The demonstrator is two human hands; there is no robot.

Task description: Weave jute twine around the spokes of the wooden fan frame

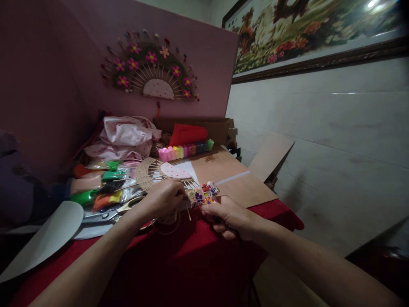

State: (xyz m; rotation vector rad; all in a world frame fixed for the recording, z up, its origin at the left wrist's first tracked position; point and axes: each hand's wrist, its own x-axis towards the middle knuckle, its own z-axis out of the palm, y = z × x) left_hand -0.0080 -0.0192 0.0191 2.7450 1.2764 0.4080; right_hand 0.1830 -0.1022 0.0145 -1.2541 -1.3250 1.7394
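A half-round fan point(145, 175) of thin wooden sticks, with twine woven through them, lies at the middle of the table. Pink-dotted white fabric point(176, 171) covers its inner half-circle. My left hand point(168, 194) is closed at the fan's near edge, over the sticks; what its fingers pinch is hidden. A loop of twine point(166, 233) hangs below it. In my right hand point(228, 215) is a flower-patterned glue gun point(202, 194), its front end pointing left, close to my left fingers and the stick ends.
Large scissors point(102, 216) and bags of coloured clay point(86, 184) lie left. Behind are pink cloth point(128, 136), a row of colourful packets point(187, 149) and red sheet point(188, 133). Cardboard point(236, 181) covers the right side. A finished flowered fan point(151, 68) hangs on the pink panel.
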